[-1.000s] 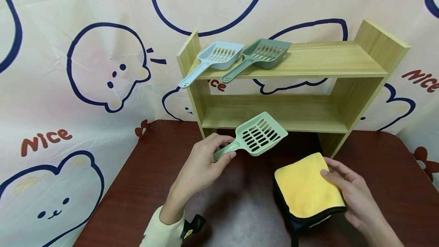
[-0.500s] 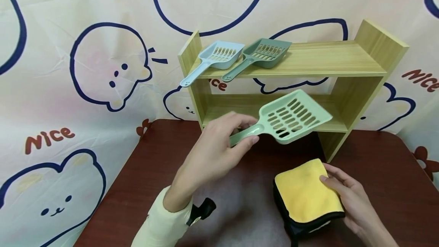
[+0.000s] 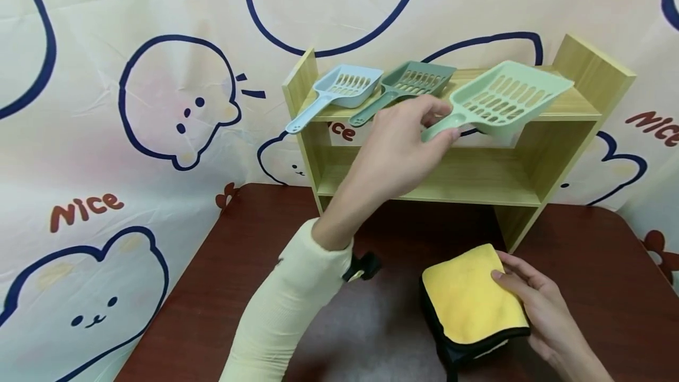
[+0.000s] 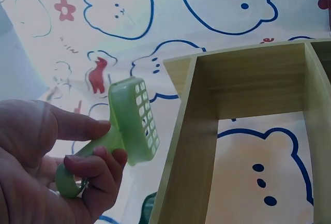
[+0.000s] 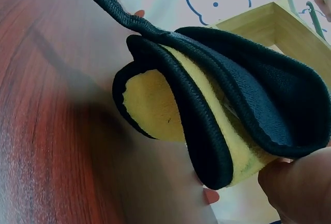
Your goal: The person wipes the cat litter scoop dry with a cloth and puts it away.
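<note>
My left hand (image 3: 403, 146) grips the handle of a light green litter scoop (image 3: 509, 96), its slotted pan held at the right part of the shelf's top board. In the left wrist view, the thumb and curled fingers close round the scoop's handle (image 4: 101, 146). My right hand (image 3: 546, 305) pinches the right edge of a folded yellow cloth (image 3: 474, 296) with dark edging, above the table. In the right wrist view the cloth (image 5: 207, 105) shows several folds, yellow on one side and dark grey on the other.
A light blue litter scoop (image 3: 347, 84) and a dark green one (image 3: 419, 78) lie on the top board of a wooden shelf (image 3: 562, 164), handles over its front edge. It stands at the back of a dark red table (image 3: 212, 287), before a cartoon-patterned backdrop (image 3: 69, 152).
My left hand has carried the light green scoop up and to the right, from in front of the lower shelf to the top board. The right hand with the cloth has hardly moved.
</note>
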Tool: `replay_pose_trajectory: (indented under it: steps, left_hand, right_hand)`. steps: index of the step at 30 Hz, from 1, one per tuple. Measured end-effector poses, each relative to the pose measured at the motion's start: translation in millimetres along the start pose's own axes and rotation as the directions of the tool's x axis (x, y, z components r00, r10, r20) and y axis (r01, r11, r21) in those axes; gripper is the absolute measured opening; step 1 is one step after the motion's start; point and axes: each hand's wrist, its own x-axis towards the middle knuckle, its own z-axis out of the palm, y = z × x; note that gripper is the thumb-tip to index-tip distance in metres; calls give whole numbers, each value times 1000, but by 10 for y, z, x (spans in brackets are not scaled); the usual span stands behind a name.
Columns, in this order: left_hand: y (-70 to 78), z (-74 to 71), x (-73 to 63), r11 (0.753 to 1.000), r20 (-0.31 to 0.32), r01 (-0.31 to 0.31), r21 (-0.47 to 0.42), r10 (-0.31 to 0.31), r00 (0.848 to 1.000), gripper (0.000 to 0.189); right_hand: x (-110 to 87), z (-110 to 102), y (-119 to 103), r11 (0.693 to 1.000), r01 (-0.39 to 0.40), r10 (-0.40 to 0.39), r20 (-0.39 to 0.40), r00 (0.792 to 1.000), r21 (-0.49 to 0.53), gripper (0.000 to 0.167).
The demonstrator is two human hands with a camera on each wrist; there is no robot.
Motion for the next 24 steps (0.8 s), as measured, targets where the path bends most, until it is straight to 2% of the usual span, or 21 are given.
replay_pose_trajectory:
  steps: [6,12,15,18,22,24]
  left_hand:
    - [131,114,334,995,5,77,61,-77,997,38]
    - [173,238,549,984,11,125,130,-128,992,36]
    - [176,271,604,977,3,133,165,-135,991,32]
    - [179,279,635,973,-6,130,191,-131,991,17]
    - [202,268,646,966,-15,145,214,-146,989,34]
    - [213,258,631,962,-20,156,226,-156,988,34]
  right_hand:
    - [-4,22,-12,1000,-8,8,-9,1000,-12,36]
    - [-13,37,8,1000,-18,17,-24,1000,-20,35]
    - [-17,39,26,1000,-15,14,-22,1000,-22,35]
    - [-19,39,35,1000,-8,8,-17,1000,-22,36]
    - [-13,43,37,1000,0,0,-4,1000,-13,37]
    - [-10,48,36,1000,1,-1,1,1000,-8,37]
